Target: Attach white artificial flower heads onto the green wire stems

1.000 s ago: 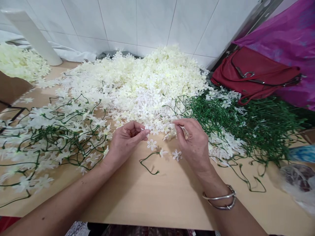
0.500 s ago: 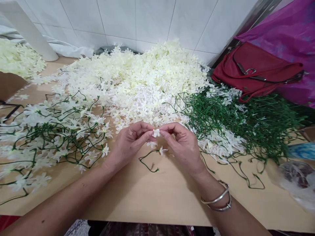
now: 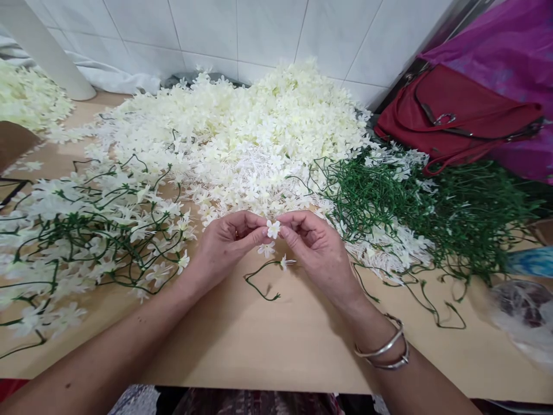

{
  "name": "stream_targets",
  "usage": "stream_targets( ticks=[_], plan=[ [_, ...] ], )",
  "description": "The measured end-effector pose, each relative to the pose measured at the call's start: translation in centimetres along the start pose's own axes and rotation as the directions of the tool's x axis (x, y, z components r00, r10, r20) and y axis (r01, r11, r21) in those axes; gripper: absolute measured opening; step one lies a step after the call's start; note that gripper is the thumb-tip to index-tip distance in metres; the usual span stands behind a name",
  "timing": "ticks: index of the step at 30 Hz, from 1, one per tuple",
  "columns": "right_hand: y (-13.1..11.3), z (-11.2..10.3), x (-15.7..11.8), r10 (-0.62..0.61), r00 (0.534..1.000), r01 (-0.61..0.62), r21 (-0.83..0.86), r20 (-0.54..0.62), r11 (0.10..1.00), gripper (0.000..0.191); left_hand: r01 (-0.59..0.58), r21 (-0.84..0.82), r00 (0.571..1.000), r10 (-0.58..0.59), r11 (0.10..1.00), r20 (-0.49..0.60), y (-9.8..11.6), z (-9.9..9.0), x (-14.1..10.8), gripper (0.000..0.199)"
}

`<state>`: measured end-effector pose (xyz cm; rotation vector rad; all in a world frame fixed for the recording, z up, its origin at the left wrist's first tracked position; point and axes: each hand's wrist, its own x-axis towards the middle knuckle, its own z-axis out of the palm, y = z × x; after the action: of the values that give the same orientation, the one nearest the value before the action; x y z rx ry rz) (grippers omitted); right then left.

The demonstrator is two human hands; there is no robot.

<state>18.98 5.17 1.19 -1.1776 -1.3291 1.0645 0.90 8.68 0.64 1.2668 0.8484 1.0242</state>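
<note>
A small white flower [image 3: 273, 229] is pinched between both hands at the middle of the view. My left hand [image 3: 228, 245] grips its left side with thumb and fingertip, and my right hand [image 3: 317, 248] holds the right side the same way. Just under the fingertips, another white flower [image 3: 266, 249] shows. Below them a green stem [image 3: 259, 288] with a white flower at its tip lies on the table [image 3: 259, 351]. Behind the hands rises a large heap of white and cream flowers [image 3: 259, 132].
Flowers on green stems [image 3: 95, 230] spread at the left. Green stems [image 3: 375, 190] are piled at the right, below a red bag [image 3: 462, 109] and purple plastic [image 3: 518, 52]. A clear plastic bag [image 3: 522, 311] sits at the right edge. A tiled wall [image 3: 268, 29] stands behind.
The held flower has turned, and its open petals now face the camera. Both hands stay nearly in place; the view has shifted slightly.
</note>
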Motion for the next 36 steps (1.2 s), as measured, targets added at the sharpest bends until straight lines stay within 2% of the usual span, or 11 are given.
stream_targets(
  ticks=[4,9,14,18,23,27,30,36],
  plan=[
    [0.3,0.1,0.0,0.002,1.0,-0.003,-0.014,-0.005,1.0,0.013,0.013,0.002,0.999,-0.013,1.0,-0.037,0.0,-0.1,0.1,0.016],
    [0.5,0.0,0.1,-0.04,0.999,0.037,-0.083,-0.027,0.996,0.012,0.025,0.037,1.0,-0.025,0.999,-0.008,0.2,-0.2,0.1,0.017],
    [0.5,0.1,0.0,-0.039,0.999,0.038,-0.095,-0.016,0.995,0.014,0.03,0.043,0.999,-0.029,0.999,-0.031,0.1,-0.3,0.1,0.019],
    [0.3,0.2,-0.1,-0.127,0.992,0.12,-0.172,-0.029,0.978,0.014,0.008,0.08,0.999,-0.004,0.997,-0.048,-0.2,-0.3,0.0,0.018],
    [0.2,0.2,0.1,-0.357,0.934,0.346,-0.331,0.03,0.878,0.017,-0.009,0.116,1.0,0.013,0.993,-0.029,-0.7,-0.3,-0.2,0.018],
    [0.4,0.1,0.3,-0.52,0.849,0.49,-0.502,0.09,0.713,0.018,0.003,0.09,1.0,-0.003,0.996,0.01,-0.5,-0.2,-0.1,0.022],
    [0.4,0.1,0.4,-0.567,0.814,0.533,-0.552,0.128,0.641,0.018,0.011,0.059,0.998,-0.014,0.998,0.058,-0.1,-0.2,0.0,0.027],
    [0.4,0.3,0.5,-0.553,0.818,0.539,-0.542,0.156,0.645,0.015,0.049,0.046,0.995,-0.052,0.998,0.081,0.6,-0.3,0.1,0.029]
  ],
)
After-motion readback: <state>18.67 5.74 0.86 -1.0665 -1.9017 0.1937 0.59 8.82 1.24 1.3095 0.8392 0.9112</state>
